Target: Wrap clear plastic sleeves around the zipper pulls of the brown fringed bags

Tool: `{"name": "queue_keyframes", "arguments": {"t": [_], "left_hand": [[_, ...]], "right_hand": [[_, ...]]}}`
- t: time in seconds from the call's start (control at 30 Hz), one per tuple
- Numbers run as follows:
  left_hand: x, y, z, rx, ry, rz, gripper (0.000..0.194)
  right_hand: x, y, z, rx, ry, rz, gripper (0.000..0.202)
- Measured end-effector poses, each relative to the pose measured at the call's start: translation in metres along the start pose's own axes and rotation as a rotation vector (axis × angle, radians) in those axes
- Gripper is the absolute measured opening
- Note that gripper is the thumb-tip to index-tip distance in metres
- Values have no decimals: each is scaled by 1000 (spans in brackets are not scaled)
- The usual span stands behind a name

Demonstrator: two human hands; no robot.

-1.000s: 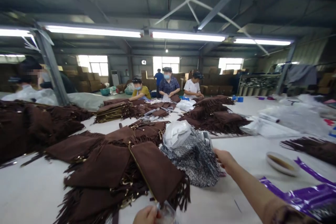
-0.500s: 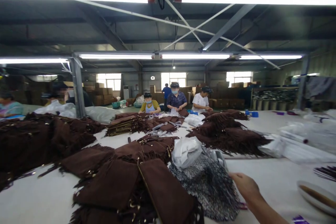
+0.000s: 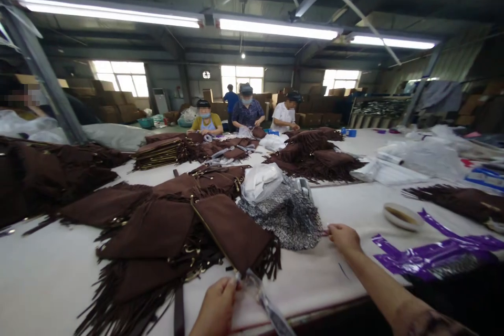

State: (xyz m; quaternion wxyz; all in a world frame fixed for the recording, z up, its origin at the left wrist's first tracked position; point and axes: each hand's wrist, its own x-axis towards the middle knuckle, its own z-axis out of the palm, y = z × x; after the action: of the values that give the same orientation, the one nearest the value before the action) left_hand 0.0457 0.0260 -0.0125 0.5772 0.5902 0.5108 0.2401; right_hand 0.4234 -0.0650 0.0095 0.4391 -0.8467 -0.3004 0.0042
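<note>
Strip of clear plastic (image 3: pixel 271 311) is pinched at its upper end between the closed thumb and fingers of the left hand (image 3: pixel 217 303), at the near edge of the table (image 3: pixel 307 278). Just beyond, a brown fringed bag (image 3: pixel 232 226) is laid against other brown bags (image 3: pixel 151 226). The fingers of the right hand (image 3: pixel 346 240) are drawn nearly together at a small reddish object (image 3: pixel 325 232); whether it is gripped cannot be told. Beside this, a speckled grey cloth (image 3: pixel 293 220) is topped by a white bundle (image 3: pixel 260 182). Purple wrapping (image 3: pixel 433 257) is seen farther right.
</note>
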Motion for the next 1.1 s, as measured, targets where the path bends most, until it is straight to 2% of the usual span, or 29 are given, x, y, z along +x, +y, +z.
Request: {"name": "queue_keyframes", "arguments": {"t": [0.07,0.13,0.2,0.27,0.3,0.37,0.4,0.5,0.67,0.87,1.1], "left_hand": [[-3,0,-1,32,12,42,43],[-5,0,0,85,30,99,37],[-7,2,2,147,36,153,34],[-9,2,4,206,54,192,32],[-10,2,5,236,66,212,32],[-14,1,7,302,93,263,31],[-16,0,7,339,107,290,30],[-22,-2,5,480,156,357,27],[-24,-8,3,667,217,411,28],[-22,-15,5,752,206,436,25],[-23,-19,3,815,230,502,24]], "right_hand": [[-14,-6,-5,113,10,58,39],[-37,-25,-4,340,-55,91,40],[-68,-56,2,554,-298,57,40],[-104,-92,12,538,-653,-58,33],[-121,-109,18,495,-781,-114,29],[-148,-136,33,373,-963,-213,25],[-157,-146,42,320,-995,-241,27],[-167,-157,69,210,-988,-232,34],[-163,-153,99,53,-971,-187,41],[-164,-156,109,-117,-890,-180,45],[-166,-161,108,-167,-882,-180,43]]}}
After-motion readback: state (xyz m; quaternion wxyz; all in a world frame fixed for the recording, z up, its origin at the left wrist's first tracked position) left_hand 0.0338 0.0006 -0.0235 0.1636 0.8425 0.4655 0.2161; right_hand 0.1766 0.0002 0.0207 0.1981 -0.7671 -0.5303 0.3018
